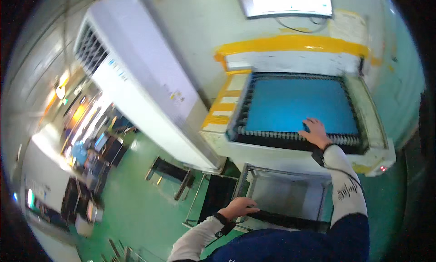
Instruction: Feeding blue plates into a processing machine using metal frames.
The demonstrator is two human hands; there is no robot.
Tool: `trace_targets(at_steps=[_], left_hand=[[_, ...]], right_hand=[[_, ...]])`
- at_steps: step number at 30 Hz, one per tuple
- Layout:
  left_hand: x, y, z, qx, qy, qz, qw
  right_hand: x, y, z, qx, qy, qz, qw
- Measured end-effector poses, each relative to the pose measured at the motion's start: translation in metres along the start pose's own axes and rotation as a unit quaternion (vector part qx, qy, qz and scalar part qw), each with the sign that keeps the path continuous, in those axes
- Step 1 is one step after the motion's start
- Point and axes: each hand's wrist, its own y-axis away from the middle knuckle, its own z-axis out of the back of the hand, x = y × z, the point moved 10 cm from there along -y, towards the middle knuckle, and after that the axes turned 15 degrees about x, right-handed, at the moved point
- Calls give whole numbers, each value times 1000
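Note:
A flat blue panel (299, 103) lies in the black roller bed (247, 137) of a white machine in front of me. My right hand (315, 134) is over the panel's near edge, fingers apart and holding nothing; whether the fingertips touch the panel I cannot tell. Below the machine, close to my body, stands a metal-framed rack (290, 171) with a black bar (290, 220) along its near side. My left hand (238, 208) is at the left end of that bar, its fingers stretched out over it. Dark bands circle both wrists, and a cord runs along my right forearm.
A tall white air conditioner (145, 89) stands left of the machine. Black-topped carts (170, 169) are on the green floor (136, 198). Yellow tape (290, 43) runs along the machine's back, under a bright screen (290, 1) on the wall. Workbenches line the far left.

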Motion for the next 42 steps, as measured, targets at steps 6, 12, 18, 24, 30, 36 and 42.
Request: trace_targets(at_steps=[6,12,18,24,30,36,42], left_hand=[[-1,-1,-4,-4,16,-13,1000],[9,-24,-21,40,21,-1,999],[-4,-18,-13,-56,-50,-64,995],[2,-21,-16,-35,-106,4,994],[-13,-12,-12,-29,-108,-55,992],[5,-29,-23,5,-122,26,992],[1,-21,-19,0,-96,51,994]], right_hand=[[98,81,-32,-55,-5,241,969],[96,198,-150,173,-141,218,950],[99,262,-187,417,-133,-8,899],[121,275,-169,358,-93,-28,929],[98,272,-198,406,-123,-42,905],[76,269,-227,447,-118,-82,883],[70,274,-232,457,-121,-138,870]])
